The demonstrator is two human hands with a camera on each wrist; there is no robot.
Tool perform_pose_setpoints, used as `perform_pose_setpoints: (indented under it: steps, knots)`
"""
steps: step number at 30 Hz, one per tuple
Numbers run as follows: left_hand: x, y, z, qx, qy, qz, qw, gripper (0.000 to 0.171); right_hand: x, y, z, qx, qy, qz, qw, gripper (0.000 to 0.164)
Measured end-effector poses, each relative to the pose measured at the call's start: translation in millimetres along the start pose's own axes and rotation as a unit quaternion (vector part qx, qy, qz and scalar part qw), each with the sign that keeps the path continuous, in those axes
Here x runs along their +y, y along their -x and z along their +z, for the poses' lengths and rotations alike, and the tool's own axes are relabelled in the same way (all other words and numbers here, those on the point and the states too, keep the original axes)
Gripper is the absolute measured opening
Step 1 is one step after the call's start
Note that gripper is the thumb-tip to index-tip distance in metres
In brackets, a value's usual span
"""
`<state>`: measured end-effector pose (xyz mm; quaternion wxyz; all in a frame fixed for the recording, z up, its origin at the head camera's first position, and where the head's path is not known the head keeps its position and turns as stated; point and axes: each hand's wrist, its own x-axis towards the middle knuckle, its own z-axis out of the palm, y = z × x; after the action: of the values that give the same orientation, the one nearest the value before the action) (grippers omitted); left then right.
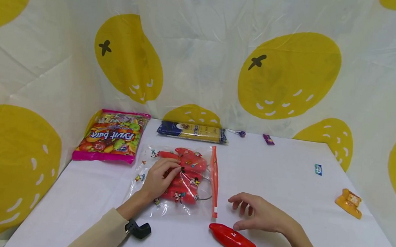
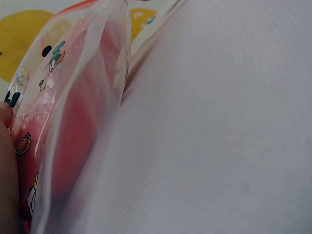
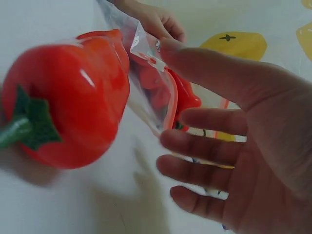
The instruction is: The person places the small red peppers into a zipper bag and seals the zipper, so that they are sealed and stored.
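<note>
A clear zip bag with cartoon prints and a red slider edge lies flat at the middle of the table. Several red chili peppers show inside it, stems toward the slider edge. My left hand rests on top of the bag, over the peppers. To the right, my right hand hovers with fingers spread and nothing between them. Just below its thumb lies another shiny red chili pepper outside the bag; the right wrist view shows the green stem of this one.
A pink fruit candy bag lies at the back left, beside a blue-and-yellow pasta packet. A lollipop and purple wrapped sweet sit along the back. Farther right are a small teal packet and an orange packet.
</note>
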<state>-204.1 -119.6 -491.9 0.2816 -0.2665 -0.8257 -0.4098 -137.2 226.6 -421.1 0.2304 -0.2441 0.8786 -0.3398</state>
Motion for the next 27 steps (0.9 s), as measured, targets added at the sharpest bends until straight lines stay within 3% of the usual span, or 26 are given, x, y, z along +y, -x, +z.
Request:
perform_pose_setpoints:
  steps: [6, 13, 21, 27]
  knots:
    - [0.0, -0.2, -0.3, -0.007, 0.0, -0.011, 0.9999, 0.014, -3, 7, 7, -0.073, -0.01, 0.03, 0.997, 0.063]
    - [-1.3, -0.2, 0.2, -0.013, 0.003, -0.019, 0.9997, 0.015, -5, 10, 12, -0.109, -0.017, 0.044, 0.993, 0.064]
    - [-1.1, 0.0, -0.2, -0.017, 0.0, -0.024, 0.9996, 0.015, -2, 10, 9, -0.103, -0.012, 0.029, 0.994, 0.05]
    - [0.6, -0.3, -0.8, -0.015, 0.003, -0.021, 0.9997, 0.015, 3, 9, 5, -0.073, -0.017, 0.015, 0.997, 0.042]
